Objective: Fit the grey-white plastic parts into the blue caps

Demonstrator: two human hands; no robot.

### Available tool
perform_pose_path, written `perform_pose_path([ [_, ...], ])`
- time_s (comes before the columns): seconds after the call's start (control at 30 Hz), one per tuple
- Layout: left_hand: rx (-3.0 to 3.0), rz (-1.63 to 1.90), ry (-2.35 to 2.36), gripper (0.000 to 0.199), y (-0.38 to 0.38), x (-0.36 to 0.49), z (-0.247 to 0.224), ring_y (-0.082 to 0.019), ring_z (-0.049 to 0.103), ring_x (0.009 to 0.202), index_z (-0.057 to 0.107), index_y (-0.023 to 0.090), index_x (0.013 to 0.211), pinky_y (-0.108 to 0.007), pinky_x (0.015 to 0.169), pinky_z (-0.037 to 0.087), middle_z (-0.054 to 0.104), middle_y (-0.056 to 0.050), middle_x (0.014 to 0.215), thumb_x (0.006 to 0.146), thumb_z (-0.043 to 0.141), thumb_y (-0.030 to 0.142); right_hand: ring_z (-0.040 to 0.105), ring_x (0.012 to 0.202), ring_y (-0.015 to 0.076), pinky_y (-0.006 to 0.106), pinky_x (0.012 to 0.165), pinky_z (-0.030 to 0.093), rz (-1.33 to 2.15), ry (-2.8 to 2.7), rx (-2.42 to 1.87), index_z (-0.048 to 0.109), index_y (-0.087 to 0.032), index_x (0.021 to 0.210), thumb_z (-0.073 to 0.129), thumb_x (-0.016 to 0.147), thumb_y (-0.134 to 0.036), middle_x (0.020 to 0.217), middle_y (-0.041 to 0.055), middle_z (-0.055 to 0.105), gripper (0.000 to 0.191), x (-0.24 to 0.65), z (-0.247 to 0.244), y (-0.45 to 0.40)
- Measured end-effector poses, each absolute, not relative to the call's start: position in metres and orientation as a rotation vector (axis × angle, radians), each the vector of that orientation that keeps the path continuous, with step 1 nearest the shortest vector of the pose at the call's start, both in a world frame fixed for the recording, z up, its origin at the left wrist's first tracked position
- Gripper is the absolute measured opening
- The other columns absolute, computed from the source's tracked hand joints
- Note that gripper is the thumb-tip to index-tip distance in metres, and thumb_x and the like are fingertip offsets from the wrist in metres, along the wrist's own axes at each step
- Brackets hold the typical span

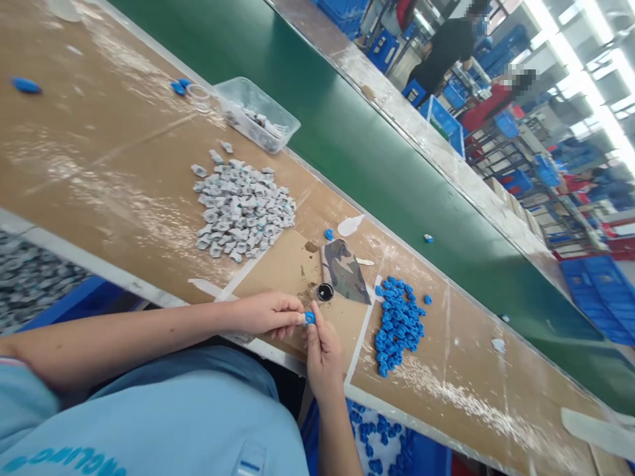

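Observation:
My left hand [276,313] and my right hand [322,340] meet over the near edge of the workbench. Pinched in my right fingers is a small blue plastic part [309,318]. The left fingertips close on a small whitish-grey part [301,319] touching the blue one; my fingers hide most of it. Just beyond my hands stands a small round pot of dark liquid [325,291], beside a folded camouflage cloth [344,270]. A heap of grey parts [243,208] lies to the left, and a heap of blue parts [397,324] to the right.
A clear plastic tub [258,116] with small pieces stands at the bench's far edge. Beyond runs a green conveyor belt [347,139]. Below the near edge are blue crates, one with grey parts [34,284], another with blue parts [377,436]. Other people [446,49] work farther back.

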State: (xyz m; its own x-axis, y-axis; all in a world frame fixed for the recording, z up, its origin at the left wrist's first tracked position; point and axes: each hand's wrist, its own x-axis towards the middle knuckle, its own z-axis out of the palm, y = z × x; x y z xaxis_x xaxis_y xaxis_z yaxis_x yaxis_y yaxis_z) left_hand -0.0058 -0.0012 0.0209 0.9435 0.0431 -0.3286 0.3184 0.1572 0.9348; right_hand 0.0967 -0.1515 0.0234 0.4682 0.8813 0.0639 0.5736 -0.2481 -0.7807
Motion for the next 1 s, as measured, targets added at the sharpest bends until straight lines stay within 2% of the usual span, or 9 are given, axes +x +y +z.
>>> perform_pose_path([
  [0.13,1.620,-0.223,0.298,0.041,0.021,-0.008,0.041,-0.011,0.052,0.057,0.055,0.015,0.079,-0.020,0.054,0.040,0.055,0.001,0.064,0.084,0.042,0.053,0.058,0.069,0.0139,0.025,0.065,0.047,0.347,-1.151,-2.008,0.055,-0.021,0.125,0.043,0.092,-0.035,0.076,0.0021,0.063,0.038,0.115,0.027,-0.174],
  [0.27,2.073,0.083,0.517,0.035,0.087,0.022,0.065,-0.010,0.050,0.056,0.058,0.015,0.078,-0.020,0.059,0.035,0.054,0.002,0.059,0.085,0.040,0.044,0.059,0.076,0.0167,0.029,0.071,0.046,-0.080,-0.783,-2.226,0.066,-0.016,0.101,0.050,0.087,-0.041,0.085,0.0070,0.065,0.033,0.161,0.024,-0.221],
  [0.33,2.241,0.225,0.741,0.035,0.127,0.053,0.068,-0.012,0.050,0.059,0.060,0.014,0.078,-0.021,0.060,0.034,0.055,0.000,0.061,0.085,0.040,0.041,0.056,0.069,0.0167,0.030,0.067,0.044,-0.170,-0.661,-2.397,0.068,-0.016,0.093,0.052,0.084,-0.049,0.083,0.0073,0.065,0.037,0.183,0.021,-0.240],
  [0.47,2.408,0.341,0.956,0.037,0.191,0.129,0.055,-0.018,0.056,0.077,0.064,0.012,0.087,-0.024,0.068,0.035,0.063,-0.006,0.079,0.087,0.039,0.040,0.056,0.073,0.0204,0.033,0.071,0.043,-0.185,-0.646,-2.574,0.069,-0.018,0.090,0.050,0.080,-0.060,0.082,0.0085,0.063,0.047,0.206,0.015,-0.248],
  [0.57,2.419,0.302,1.065,0.035,0.212,0.173,0.041,-0.021,0.058,0.083,0.065,0.011,0.085,-0.026,0.070,0.037,0.066,-0.010,0.088,0.086,0.045,0.039,0.056,0.076,0.0232,0.036,0.071,0.043,-0.187,-0.641,-2.622,0.069,-0.018,0.086,0.047,0.079,-0.064,0.078,0.0085,0.061,0.052,0.210,0.013,-0.242],
  [0.67,2.403,0.264,1.140,0.031,0.217,0.195,0.036,-0.022,0.058,0.083,0.065,0.010,0.077,-0.028,0.071,0.038,0.067,-0.012,0.086,0.084,0.051,0.037,0.056,0.072,0.0221,0.034,0.067,0.043,-0.114,-0.633,-2.628,0.069,-0.020,0.079,0.050,0.076,-0.066,0.077,0.0075,0.061,0.050,0.214,0.012,-0.240],
  [0.8,2.395,0.282,1.180,0.040,0.214,0.200,0.038,-0.019,0.059,0.088,0.063,0.009,0.068,-0.024,0.074,0.038,0.065,-0.008,0.075,0.086,0.047,0.041,0.055,0.067,0.0212,0.034,0.064,0.045,-0.052,-0.729,-2.589,0.069,-0.021,0.077,0.051,0.074,-0.068,0.078,0.0076,0.061,0.051,0.221,0.008,-0.245],
  [0.93,2.409,0.373,1.163,0.031,0.212,0.183,0.047,-0.026,0.057,0.095,0.064,0.008,0.088,-0.029,0.077,0.041,0.066,-0.016,0.094,0.080,0.061,0.037,0.058,0.073,0.0251,0.038,0.068,0.047,-0.080,-0.825,-2.576,0.071,-0.021,0.076,0.049,0.070,-0.072,0.075,0.0100,0.063,0.056,0.236,0.000,-0.248],
  [1.0,2.438,0.395,1.093,0.026,0.209,0.162,0.056,-0.025,0.057,0.096,0.064,0.009,0.095,-0.029,0.079,0.040,0.066,-0.016,0.100,0.081,0.059,0.031,0.060,0.071,0.0261,0.039,0.065,0.048,-0.039,-0.844,-2.567,0.071,-0.022,0.070,0.054,0.063,-0.074,0.072,0.0104,0.063,0.055,0.246,-0.004,-0.249],
])
